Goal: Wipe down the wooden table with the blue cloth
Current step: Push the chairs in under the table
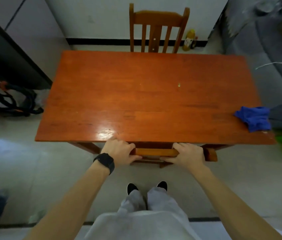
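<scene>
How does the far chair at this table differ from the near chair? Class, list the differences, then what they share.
The far chair shows its slatted back; the near chair shows little beyond its top rail. Nobody touches the far chair; the left hand and right hand grip the near chair's rail. Both are wooden and stand at the wooden table.

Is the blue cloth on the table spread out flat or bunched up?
Bunched up. The blue cloth lies in a rumpled heap with folds and creases at the right edge of the table.

Glossy pale floor (24, 161), white wall (93, 18) w/ black skirting (98, 41), wooden chair (159, 19), grey sofa (258, 49) rt.
</scene>
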The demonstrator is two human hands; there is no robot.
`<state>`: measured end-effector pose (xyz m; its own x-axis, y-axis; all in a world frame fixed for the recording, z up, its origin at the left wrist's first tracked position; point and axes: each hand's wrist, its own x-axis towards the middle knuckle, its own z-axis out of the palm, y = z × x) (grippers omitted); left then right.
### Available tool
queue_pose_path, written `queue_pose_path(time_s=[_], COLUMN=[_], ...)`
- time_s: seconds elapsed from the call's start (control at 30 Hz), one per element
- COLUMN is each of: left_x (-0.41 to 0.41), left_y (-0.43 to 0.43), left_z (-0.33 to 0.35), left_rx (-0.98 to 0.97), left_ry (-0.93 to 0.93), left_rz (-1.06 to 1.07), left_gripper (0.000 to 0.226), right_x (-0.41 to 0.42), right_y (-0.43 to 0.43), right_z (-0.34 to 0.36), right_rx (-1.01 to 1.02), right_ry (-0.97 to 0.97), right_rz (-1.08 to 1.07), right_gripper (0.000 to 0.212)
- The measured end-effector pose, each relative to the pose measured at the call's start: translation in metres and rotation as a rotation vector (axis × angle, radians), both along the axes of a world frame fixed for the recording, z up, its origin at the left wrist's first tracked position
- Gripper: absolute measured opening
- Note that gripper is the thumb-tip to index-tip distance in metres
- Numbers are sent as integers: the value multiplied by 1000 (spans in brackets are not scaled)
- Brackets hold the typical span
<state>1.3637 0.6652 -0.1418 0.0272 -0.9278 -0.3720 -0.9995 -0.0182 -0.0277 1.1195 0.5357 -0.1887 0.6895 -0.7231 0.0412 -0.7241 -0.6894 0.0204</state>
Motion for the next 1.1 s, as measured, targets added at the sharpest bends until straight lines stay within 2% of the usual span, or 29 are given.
queue_pose_path(time_s=[0.17, 0.3, 0.4, 0.57, 0.8, 1.1], left_x=[15, 15, 18, 20, 15, -3], left_y=[-16, -29, -19, -4, -8, -2], left_z=[10, 22, 13, -7, -4, -1], left_rx=[-7, -11, 37, -1, -6, -17], left_ry=[-82, -94, -107, -91, -87, -45], left_rz=[22, 54, 66, 72, 77, 105], left_gripper=[60, 55, 57, 58, 56, 52], right_x=[11, 15, 15, 13, 10, -1], right_y=[-13, -24, -11, 2, -3, -4], right_z=[9, 16, 10, 0, 0, 4], right_rx=[25, -7, 9, 10, -26, 23], right_ry=[-141, -138, -158, -185, -259, -221], right_rz=[85, 87, 86, 103, 114, 122], right_gripper=[69, 72, 70, 61, 65, 67])
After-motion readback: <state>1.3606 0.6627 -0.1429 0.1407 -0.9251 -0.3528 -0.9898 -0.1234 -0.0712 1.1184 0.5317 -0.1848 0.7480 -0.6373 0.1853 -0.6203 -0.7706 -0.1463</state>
